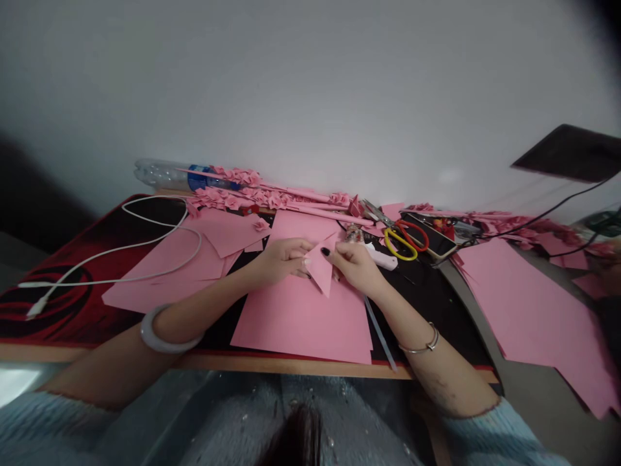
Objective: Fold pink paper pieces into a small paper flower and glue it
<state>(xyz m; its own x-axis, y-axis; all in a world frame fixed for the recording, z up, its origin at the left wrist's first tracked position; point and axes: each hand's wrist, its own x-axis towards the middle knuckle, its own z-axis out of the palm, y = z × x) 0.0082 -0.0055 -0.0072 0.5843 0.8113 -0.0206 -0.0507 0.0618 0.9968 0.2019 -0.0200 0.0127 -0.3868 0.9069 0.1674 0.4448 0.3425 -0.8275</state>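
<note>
A small folded piece of pink paper [320, 272], pointed at its lower end, is held between my two hands above larger pink sheets [301, 323]. My left hand [284, 264] pinches its left side, fingers closed. On the other side, my right hand [356, 264] grips the paper with the thumb pressed on its upper right part. Some fingertips of the right hand are hidden behind the paper.
Scissors with red and yellow handles [407, 241], a phone [431, 236] and a white tool [383, 259] lie to the right. Pink paper flowers [242, 196] and a plastic bottle [165, 173] line the wall. A white cable [111, 249] and more pink sheets [528, 304] flank the middle.
</note>
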